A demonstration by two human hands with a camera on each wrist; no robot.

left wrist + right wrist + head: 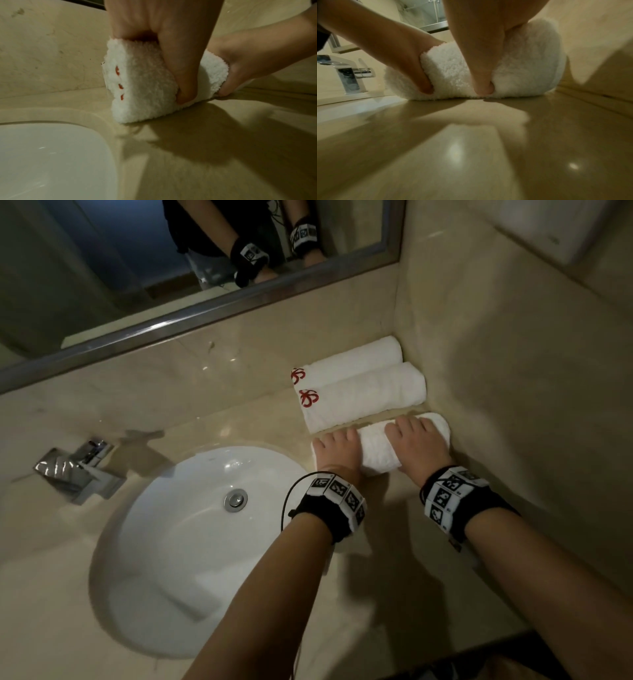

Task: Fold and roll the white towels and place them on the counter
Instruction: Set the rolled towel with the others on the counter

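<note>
We curl our left hand (337,451) and right hand (416,445) over the rolled towel (376,446) on the bench (239,419), fingers spread on top, thumbs pinching its near side. Only the left wrist view shows red marks (118,83) on its end.

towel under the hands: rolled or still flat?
Rolled. The towel is a thick cylinder lying on the counter, gripped by the left hand and right hand; its end face shows stacked layers in the left wrist view.

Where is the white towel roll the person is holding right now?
The white terry towel roll lies on the beige counter right of the white sink, under both hands, just in front of two rolled towels.
</note>
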